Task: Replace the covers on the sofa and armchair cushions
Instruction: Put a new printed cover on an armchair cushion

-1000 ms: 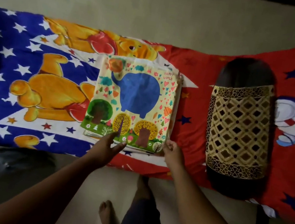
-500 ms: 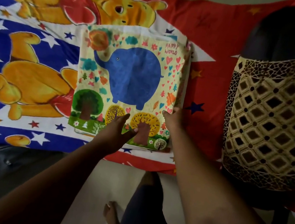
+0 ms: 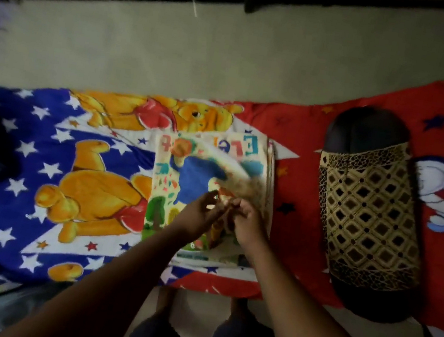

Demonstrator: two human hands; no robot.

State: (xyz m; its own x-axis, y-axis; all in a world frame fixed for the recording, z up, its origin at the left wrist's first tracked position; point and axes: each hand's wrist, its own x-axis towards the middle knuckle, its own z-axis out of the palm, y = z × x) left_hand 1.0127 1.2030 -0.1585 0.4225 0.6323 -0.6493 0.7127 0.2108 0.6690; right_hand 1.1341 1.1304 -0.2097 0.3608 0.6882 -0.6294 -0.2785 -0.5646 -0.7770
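Grip: left hand [image 3: 198, 214] and right hand [image 3: 247, 222] pinch the blurred top cover [image 3: 202, 171].
Risk: stack [image 3: 269, 176] beneath drags askew.

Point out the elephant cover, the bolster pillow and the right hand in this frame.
elephant cover [image 3: 195, 174]: head view, on the blue elephant print.
bolster pillow [image 3: 369, 213]: head view, on its diamond-patterned middle.
right hand [image 3: 248, 224]: head view, on the back of the hand.

Home: cartoon bedsheet [image 3: 96, 176], floor mattress.
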